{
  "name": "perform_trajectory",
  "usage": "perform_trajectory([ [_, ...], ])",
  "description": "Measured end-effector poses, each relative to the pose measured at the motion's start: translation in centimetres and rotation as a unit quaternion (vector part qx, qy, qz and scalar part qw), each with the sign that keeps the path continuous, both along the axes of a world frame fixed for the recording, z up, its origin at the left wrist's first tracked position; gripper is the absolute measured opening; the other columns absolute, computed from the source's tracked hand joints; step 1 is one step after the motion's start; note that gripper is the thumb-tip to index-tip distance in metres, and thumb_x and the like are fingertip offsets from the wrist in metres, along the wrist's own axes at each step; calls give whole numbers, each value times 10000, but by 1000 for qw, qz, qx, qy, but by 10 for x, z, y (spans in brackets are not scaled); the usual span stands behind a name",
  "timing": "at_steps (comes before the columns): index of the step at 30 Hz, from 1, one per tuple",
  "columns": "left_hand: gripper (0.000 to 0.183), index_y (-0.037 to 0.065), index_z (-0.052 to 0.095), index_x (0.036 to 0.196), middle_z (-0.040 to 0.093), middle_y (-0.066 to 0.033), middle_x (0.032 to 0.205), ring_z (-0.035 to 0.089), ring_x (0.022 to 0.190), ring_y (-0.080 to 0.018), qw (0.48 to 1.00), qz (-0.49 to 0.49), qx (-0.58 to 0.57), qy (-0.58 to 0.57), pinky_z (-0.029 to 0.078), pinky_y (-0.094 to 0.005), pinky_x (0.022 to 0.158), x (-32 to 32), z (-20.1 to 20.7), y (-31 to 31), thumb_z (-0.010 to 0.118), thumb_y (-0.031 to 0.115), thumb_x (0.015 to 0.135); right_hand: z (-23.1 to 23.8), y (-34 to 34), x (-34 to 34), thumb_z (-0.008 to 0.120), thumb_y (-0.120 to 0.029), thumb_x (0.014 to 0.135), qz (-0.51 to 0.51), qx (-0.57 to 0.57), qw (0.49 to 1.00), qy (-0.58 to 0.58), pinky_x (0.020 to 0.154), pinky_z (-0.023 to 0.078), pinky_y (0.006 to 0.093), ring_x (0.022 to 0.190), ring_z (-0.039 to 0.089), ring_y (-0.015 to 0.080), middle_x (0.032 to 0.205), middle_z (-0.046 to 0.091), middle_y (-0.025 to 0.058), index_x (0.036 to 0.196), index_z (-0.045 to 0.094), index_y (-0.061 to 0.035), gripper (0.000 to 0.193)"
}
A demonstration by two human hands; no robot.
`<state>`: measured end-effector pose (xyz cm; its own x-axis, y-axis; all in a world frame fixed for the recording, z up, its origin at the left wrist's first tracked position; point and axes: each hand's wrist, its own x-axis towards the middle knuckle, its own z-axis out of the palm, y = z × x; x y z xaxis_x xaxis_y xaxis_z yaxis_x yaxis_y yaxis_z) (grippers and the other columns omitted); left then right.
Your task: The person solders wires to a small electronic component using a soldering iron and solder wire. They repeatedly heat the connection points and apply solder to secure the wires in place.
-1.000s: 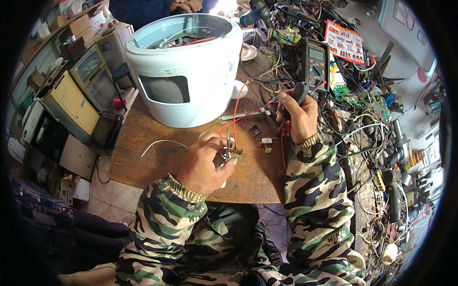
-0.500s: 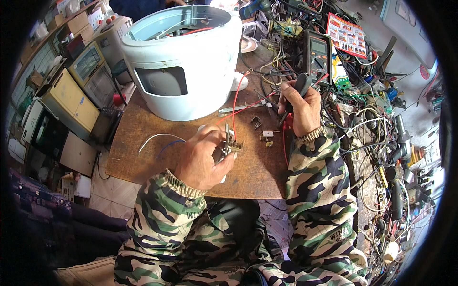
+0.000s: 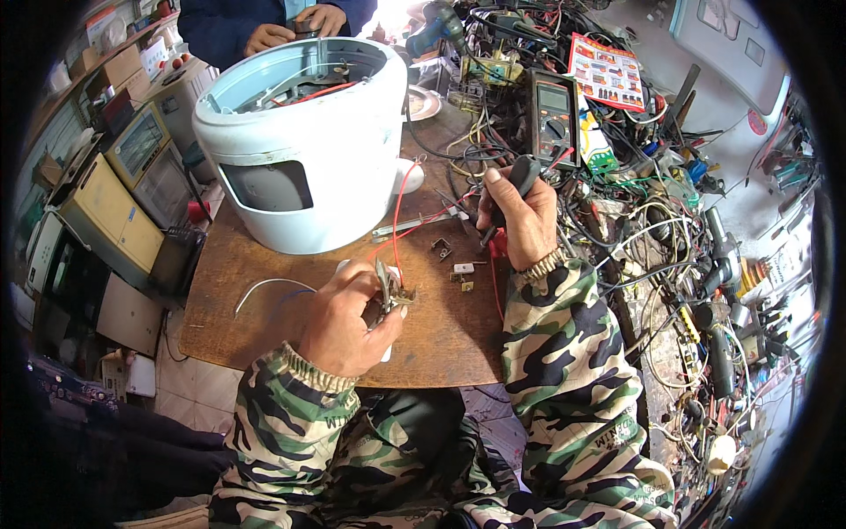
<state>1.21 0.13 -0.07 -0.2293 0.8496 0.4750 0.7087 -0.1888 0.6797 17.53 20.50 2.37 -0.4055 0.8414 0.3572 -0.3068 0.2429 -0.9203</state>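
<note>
My left hand [image 3: 339, 322], near the front of the wooden table, pinches a small metal part [image 3: 385, 280] with a brassy piece [image 3: 405, 294] at its side. A red wire [image 3: 398, 220] rises from this part. Partly hidden under the same hand is a flat white piece [image 3: 386, 354]. To the right, my right hand [image 3: 526, 216] is closed round a black-handled tool [image 3: 526, 169], its thin dark end slanting down to the table; the exact kind is unclear. Between the hands lie a small white block [image 3: 463, 268], a brassy bit [image 3: 467, 286] and a small metal bracket [image 3: 441, 249].
A large white appliance shell [image 3: 304, 176] stands on the wooden table [image 3: 441, 353]. Beyond it are another person's hands [image 3: 295, 31]. A multimeter [image 3: 554, 119], a printed sheet [image 3: 606, 70] and tangled cables crowd the right. Cabinets [image 3: 106, 207] stand at left.
The view has shifted, so the table and shell sit lower and further left. Another person's hands have come into sight behind the shell. My hands keep their holds.
</note>
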Motion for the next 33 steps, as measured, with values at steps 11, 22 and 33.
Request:
perform_trajectory([
  [11,251,42,704,1030,689,-144,1046,694,955,-324,1000,12,-3,28,560,-402,828,-4,-6,-3,785,144,815,2,-4,-2,659,-169,985,-36,12,997,-62,479,426,279,534,586,145,700,613,46,948,614,3,181],
  [22,269,7,671,1012,659,-135,1050,663,995,-338,1000,3,25,-17,540,-435,865,1,-26,6,753,176,820,-13,6,0,662,-177,974,-20,57,998,-3,488,431,290,515,545,157,681,595,64,935,613,4,192],
  [33,266,-7,682,1000,630,-141,1091,656,956,-372,1000,-1,-21,-12,537,-485,828,2,-8,-2,697,191,824,-21,21,3,661,-231,992,-20,102,993,-54,523,467,315,567,584,158,716,623,59,974,618,-17,218],
])
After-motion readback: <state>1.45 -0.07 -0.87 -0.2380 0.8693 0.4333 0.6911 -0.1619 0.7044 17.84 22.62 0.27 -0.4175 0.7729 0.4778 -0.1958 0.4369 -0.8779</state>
